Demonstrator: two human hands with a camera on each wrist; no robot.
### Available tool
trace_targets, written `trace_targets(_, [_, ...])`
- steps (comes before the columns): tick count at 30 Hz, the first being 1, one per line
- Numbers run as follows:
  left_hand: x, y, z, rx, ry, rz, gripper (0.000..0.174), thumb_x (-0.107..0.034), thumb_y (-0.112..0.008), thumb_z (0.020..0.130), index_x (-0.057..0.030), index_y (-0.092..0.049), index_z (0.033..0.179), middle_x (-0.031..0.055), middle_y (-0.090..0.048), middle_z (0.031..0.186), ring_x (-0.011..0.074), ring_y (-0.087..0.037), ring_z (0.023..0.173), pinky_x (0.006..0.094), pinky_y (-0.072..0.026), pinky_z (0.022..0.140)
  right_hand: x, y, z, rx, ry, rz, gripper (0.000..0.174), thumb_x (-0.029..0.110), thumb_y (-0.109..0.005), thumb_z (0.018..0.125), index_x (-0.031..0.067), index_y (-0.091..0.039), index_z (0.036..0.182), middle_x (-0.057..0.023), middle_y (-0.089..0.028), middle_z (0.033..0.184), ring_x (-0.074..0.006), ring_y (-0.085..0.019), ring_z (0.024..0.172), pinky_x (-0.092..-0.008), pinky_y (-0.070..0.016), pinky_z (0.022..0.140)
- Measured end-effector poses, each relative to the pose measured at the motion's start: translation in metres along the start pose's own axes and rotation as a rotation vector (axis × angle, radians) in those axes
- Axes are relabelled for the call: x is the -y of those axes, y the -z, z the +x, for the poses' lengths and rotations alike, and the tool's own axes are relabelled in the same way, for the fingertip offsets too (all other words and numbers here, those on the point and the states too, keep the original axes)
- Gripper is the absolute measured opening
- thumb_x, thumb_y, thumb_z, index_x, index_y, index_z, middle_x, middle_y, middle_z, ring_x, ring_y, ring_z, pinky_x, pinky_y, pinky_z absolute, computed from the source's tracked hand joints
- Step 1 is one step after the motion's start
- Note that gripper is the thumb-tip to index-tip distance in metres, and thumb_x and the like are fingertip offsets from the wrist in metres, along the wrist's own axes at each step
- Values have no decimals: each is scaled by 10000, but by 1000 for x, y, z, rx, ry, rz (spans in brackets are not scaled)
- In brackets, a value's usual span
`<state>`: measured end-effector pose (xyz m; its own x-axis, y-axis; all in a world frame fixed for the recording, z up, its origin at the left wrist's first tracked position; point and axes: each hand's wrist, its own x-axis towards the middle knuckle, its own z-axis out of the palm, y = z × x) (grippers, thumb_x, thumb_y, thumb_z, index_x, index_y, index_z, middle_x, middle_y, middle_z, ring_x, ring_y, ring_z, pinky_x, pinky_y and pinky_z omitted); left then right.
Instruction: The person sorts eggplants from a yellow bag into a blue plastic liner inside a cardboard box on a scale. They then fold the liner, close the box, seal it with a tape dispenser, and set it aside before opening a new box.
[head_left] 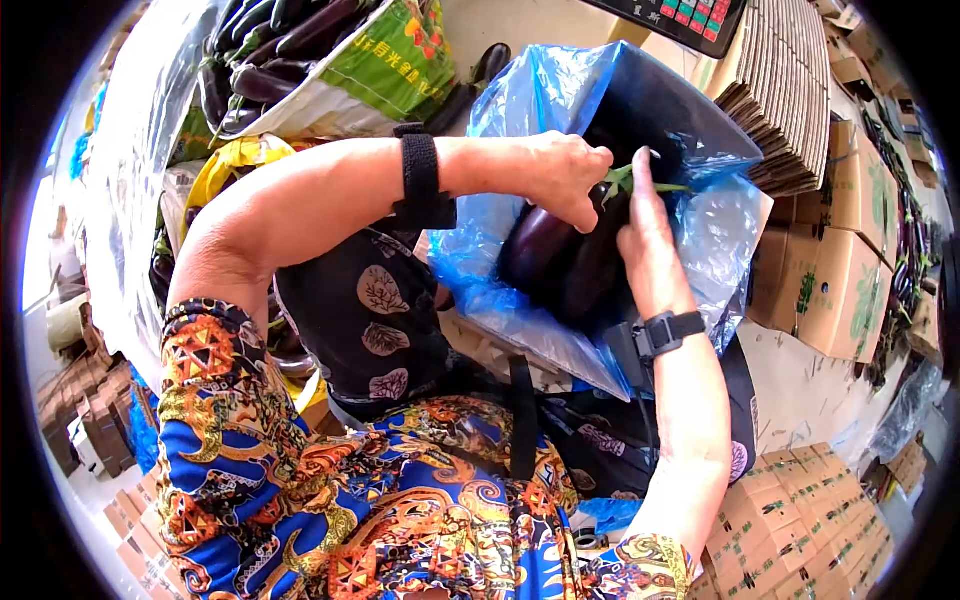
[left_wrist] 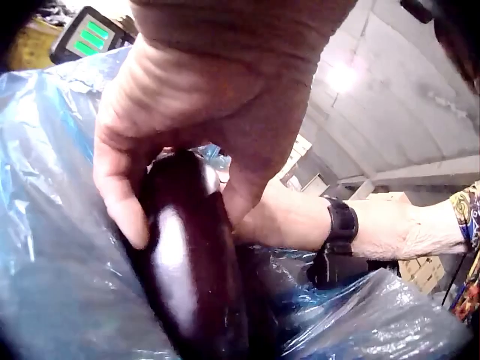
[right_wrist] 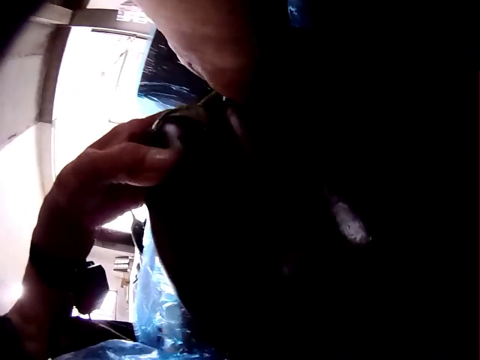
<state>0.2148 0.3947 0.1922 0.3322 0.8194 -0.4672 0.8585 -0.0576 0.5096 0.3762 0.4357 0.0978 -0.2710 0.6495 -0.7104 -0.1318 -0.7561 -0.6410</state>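
Observation:
My left hand (head_left: 565, 178) grips a glossy dark purple eggplant (head_left: 537, 247) at its upper end, thumb and fingers on either side of the eggplant (left_wrist: 184, 277) in the left wrist view. Beside it lies a second, darker eggplant (head_left: 597, 272). My right hand (head_left: 648, 235) holds this one near its green cap (head_left: 622, 180), thumb pointing up and the other fingers mostly hidden. Both eggplants are inside a carton lined with a blue plastic bag (head_left: 715, 235). Much of the right wrist view is dark, with the left hand (right_wrist: 112, 169) at its left.
A white sack (head_left: 300, 115) full of eggplants (head_left: 265, 80) stands at the upper left. Behind the lined carton is a scale with a keypad (head_left: 695, 15). Flattened cardboard (head_left: 775, 95) and closed cartons (head_left: 825, 280) stand to the right. More cartons (head_left: 800, 520) are stacked at the lower right.

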Motion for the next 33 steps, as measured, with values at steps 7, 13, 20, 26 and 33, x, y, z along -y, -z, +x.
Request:
trace_targets(7, [-1, -23, -2, -234, -193, 530, 498, -394, -750, 734, -9, -630, 1026, 151, -627, 1066, 307, -578, 992, 421, -467, 868, -32, 3, 8, -1, 167, -74, 742, 630, -543, 933, -53, -586, 1223, -145, -649, 1163, -228, -629, 1017, -359, -494, 896])
trace_targets(13, [28, -42, 12, -155, -276, 770, 298, -351, -703, 763, -99, -685, 920, 22, -663, 840, 240, -568, 964, 391, -378, 860, -39, 9, -2, -64, 184, -524, 694, 387, -761, 822, -45, -512, 1304, -146, -611, 1217, -256, -555, 1135, -358, -426, 970])
trace_targets(20, [30, -16, 4, -72, -294, 702, 307, -301, -756, 697, -166, -696, 967, 8, -670, 885, 239, -564, 1010, 401, -378, 870, -13, 20, -24, 211, 36, -348, 439, 152, -723, 843, 61, -559, 1240, -35, -625, 1127, -188, -561, 1047, -377, -416, 911])
trace_targets(26, [30, -15, -15, -177, -378, 614, 589, -378, -805, 647, -116, -653, 1151, 83, -620, 1127, 290, -493, 1208, 461, -369, 994, -26, 34, -7, 241, 55, -453, 484, 165, -702, 881, 58, -513, 1314, -35, -609, 1134, -168, -534, 1078, -360, -392, 938])
trace_targets(33, [14, -34, 2, -50, -432, 661, 372, -334, -777, 656, -122, -695, 951, 70, -607, 1056, 263, -538, 1077, 414, -411, 877, -15, 31, -23, 23, 373, -1202, 493, 222, -695, 850, -64, -533, 1217, -318, -643, 1122, -454, -603, 1107, -459, -472, 952])
